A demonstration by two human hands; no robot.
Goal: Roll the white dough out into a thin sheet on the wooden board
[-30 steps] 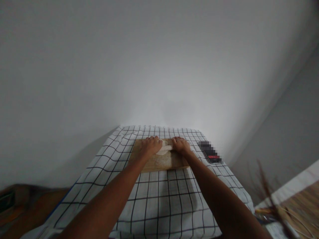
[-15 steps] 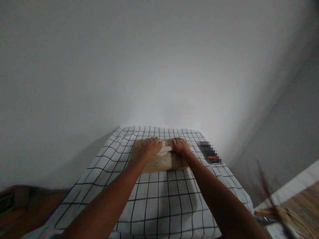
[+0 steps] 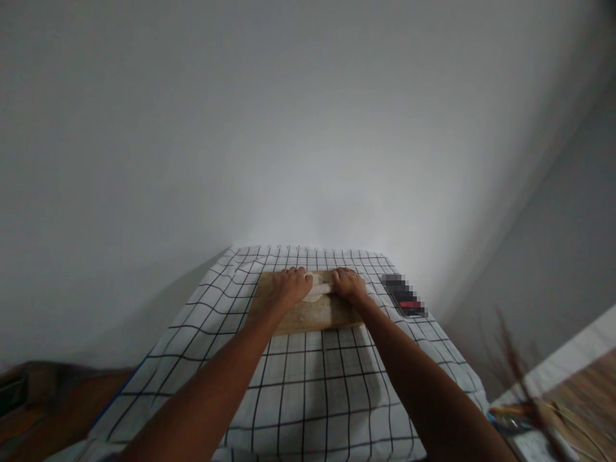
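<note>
Grasping: left hand (image 3: 291,283) (nine o'clock) and right hand (image 3: 349,283) (three) are clasping the rolling pin (image 3: 322,289).
Dough (image 3: 316,278): seemingly flattened, is lying under it, toward twelve on the board (image 3: 308,318); remaining thickness isn't showing.

We see a thin, pale sheet of dough (image 3: 314,297) lying flat on a rectangular wooden board (image 3: 308,318), nearer its far edge, with a slim, pale rolling pin (image 3: 323,289) across it, roughly parallel to that edge, ends hidden from us.
</note>
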